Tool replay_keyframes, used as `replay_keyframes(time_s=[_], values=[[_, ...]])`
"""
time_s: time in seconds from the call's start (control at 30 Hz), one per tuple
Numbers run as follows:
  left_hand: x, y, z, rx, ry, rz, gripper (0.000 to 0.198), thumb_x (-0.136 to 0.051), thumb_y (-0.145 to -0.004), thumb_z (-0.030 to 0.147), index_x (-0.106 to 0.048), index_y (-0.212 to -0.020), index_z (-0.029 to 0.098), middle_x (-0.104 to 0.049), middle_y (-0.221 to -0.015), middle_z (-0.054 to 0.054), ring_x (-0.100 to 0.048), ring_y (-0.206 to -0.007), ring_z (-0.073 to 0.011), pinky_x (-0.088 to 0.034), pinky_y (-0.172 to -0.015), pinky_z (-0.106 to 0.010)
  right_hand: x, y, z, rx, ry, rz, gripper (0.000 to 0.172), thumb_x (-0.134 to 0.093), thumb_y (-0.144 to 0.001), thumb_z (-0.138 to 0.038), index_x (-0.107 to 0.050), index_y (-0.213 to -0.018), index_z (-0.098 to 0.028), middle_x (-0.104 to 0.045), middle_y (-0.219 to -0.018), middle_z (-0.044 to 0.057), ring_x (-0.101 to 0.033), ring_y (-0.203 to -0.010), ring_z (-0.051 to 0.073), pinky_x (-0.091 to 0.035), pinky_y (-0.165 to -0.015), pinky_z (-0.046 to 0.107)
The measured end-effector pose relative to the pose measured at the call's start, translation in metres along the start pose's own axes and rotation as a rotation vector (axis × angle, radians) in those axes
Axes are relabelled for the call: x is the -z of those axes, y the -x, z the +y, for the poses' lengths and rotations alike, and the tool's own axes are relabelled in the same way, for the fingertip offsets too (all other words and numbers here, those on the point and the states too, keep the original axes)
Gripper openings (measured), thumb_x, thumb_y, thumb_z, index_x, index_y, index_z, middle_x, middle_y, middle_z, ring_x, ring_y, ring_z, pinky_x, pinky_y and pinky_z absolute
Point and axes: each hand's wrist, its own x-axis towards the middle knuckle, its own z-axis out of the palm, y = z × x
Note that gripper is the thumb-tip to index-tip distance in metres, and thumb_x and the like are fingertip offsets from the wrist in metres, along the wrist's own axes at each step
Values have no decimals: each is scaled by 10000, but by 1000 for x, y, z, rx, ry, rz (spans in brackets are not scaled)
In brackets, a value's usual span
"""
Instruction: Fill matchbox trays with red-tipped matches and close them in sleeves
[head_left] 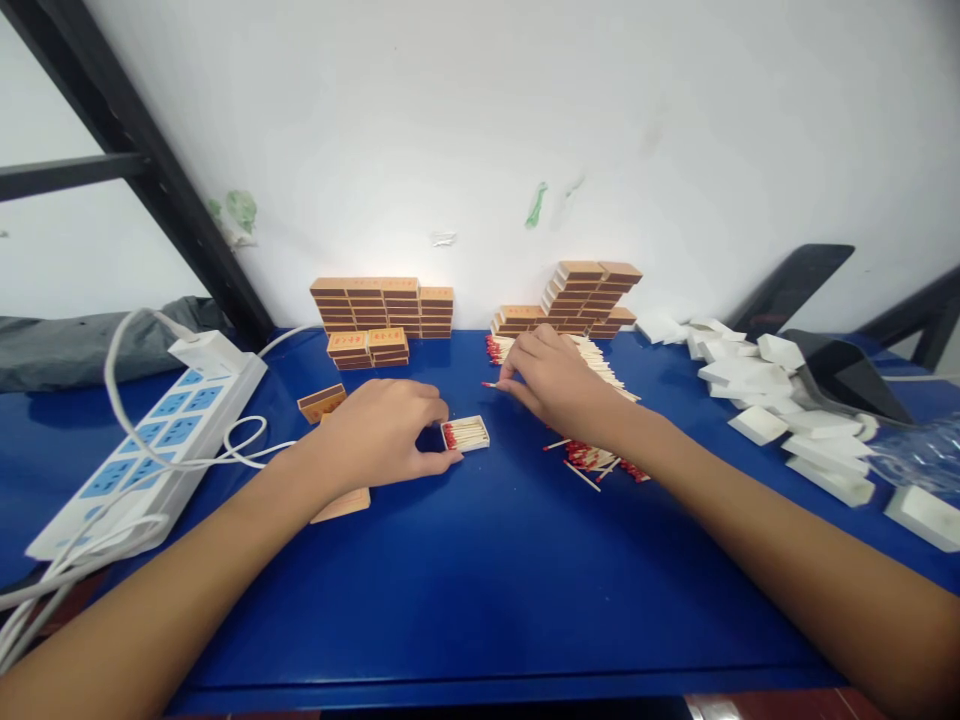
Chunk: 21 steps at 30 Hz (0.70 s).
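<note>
A small white matchbox tray (466, 434) holds a row of red-tipped matches on the blue table. My left hand (382, 430) is at its left end, thumb and fingers apart around that end; whether they touch it is hard to tell. To the right, my right hand (551, 380) pinches a match (491, 385), whose red tip points left. Behind and partly under that hand lies a pile of matches (600, 362). Loose matches (592, 460) are scattered in front of it. Matchbox sleeves (322, 402) lie near my left hand, one partly hidden by the wrist.
Stacked matchboxes (382, 305) and a second stack (581, 295) stand along the wall. A white power strip (150, 450) with cables is at the left. Several white trays (757, 380) are heaped at the right, beside a dark container (847, 375) and clear plastic (919, 455).
</note>
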Motion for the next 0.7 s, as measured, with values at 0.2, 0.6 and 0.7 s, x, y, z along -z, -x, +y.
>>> replay_keyframes(time_s=[0.2, 0.6, 0.7], values=[[-3, 0, -1, -5, -22, 0, 299, -725, -951, 480, -775, -955, 185, -733, -878, -33, -696, -802, -223, -417, -635, -341, 11, 13, -46, 148, -59, -58, 248, -523, -1110, -286, -713, -1002, -170, -667, -1063, 131, -502, -1024, 287, -406, -914, 428], [-2, 0, 1, -4, 6, -2, 289, -719, -959, 465, -789, -1004, 189, -747, -919, -37, -696, -816, -217, -426, -658, -338, 9, 9, -29, 89, -145, 46, 174, -594, -1070, -276, -720, -976, -201, -688, -1030, 114, -508, -1025, 287, -408, -924, 437], [-1, -1, 1, -1, 22, -9, 284, -725, -955, 451, -799, -1030, 188, -749, -927, -37, -698, -818, -215, -433, -662, -337, 3, 3, -1, -53, -24, 105, 172, -593, -1051, -244, -749, -1003, -190, -694, -1034, 138, -506, -1054, 316, -387, -904, 457]])
